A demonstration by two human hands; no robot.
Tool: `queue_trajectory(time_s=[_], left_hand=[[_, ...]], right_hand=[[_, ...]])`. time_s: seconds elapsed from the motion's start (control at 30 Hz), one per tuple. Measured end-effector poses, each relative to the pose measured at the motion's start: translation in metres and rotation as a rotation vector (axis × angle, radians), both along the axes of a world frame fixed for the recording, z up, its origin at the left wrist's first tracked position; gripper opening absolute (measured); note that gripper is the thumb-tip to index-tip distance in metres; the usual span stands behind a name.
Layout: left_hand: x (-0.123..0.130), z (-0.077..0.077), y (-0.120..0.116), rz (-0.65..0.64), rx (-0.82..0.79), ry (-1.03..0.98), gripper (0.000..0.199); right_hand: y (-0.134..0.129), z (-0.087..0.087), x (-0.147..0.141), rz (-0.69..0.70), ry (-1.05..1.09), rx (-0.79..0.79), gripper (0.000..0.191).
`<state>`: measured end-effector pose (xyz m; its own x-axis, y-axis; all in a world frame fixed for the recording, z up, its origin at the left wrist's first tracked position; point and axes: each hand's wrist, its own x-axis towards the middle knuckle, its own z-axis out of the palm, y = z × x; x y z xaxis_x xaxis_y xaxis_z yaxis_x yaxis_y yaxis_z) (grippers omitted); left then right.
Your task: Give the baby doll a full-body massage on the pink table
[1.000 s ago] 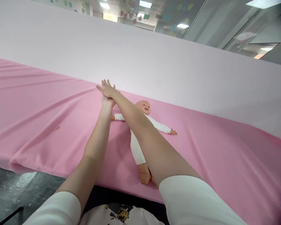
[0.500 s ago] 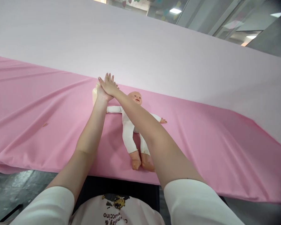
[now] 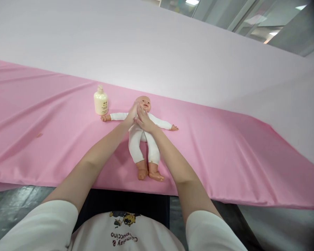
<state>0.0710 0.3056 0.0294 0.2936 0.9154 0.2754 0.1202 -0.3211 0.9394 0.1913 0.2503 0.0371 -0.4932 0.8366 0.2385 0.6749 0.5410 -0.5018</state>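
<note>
While the right hand (image 3: 144, 120), fingers straight, met the left hand (image 3: 133, 112), fingers unclear, above the doll (image 3: 135, 138), nudging its arm (image 3: 119, 116) could topple the bottle (image 3: 101, 104) at ten o'clock.

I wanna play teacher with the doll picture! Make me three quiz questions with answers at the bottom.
1. True or false: the pump bottle stands upright on the pink cloth.

2. Pick one. The person's left hand and right hand are together over:
A) the bottle
B) the upper body of the doll
C) the doll's feet

3. Fill in the colour: the doll's outfit is ____.

Key: 1. True. 2. B. 3. White.
</note>
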Motion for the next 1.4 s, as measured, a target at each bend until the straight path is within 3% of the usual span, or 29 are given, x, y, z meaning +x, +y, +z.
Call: queue_trajectory(time_s=[0.1, 0.2, 0.33, 0.53, 0.7, 0.87, 1.0, 1.17, 1.4], left_hand=[[0.003, -0.031, -0.004, 0.012, 0.024, 0.096, 0.065], [-0.009, -0.051, 0.0, 0.0, 0.087, 0.197, 0.064], [-0.021, -0.063, 0.009, -0.017, 0.244, 0.409, 0.067], [-0.024, -0.07, 0.002, 0.017, 0.275, 0.49, 0.066], [-0.035, -0.071, -0.017, -0.006, 0.284, 0.581, 0.074], [-0.047, -0.061, -0.043, -0.122, 0.324, 0.654, 0.079], [-0.047, -0.045, -0.055, -0.225, 0.382, 0.7, 0.064], [-0.042, -0.029, -0.056, -0.342, 0.441, 0.705, 0.05], [-0.035, -0.026, -0.062, -0.454, 0.452, 0.58, 0.057]], right_hand=[[-0.004, -0.022, 0.02, -0.094, -0.131, -0.027, 0.094], [-0.009, -0.033, 0.02, -0.137, -0.188, 0.016, 0.079], [-0.016, -0.037, 0.014, -0.136, -0.211, 0.036, 0.073], [-0.037, -0.047, 0.029, -0.092, -0.141, 0.001, 0.069], [-0.055, -0.052, 0.044, -0.054, -0.035, -0.047, 0.07], [-0.057, -0.059, 0.049, -0.138, 0.09, -0.066, 0.093], [-0.05, -0.068, 0.052, -0.29, 0.19, -0.075, 0.106], [-0.044, -0.078, 0.068, -0.372, 0.285, -0.132, 0.12], [-0.047, -0.08, 0.081, -0.383, 0.358, -0.239, 0.11]])
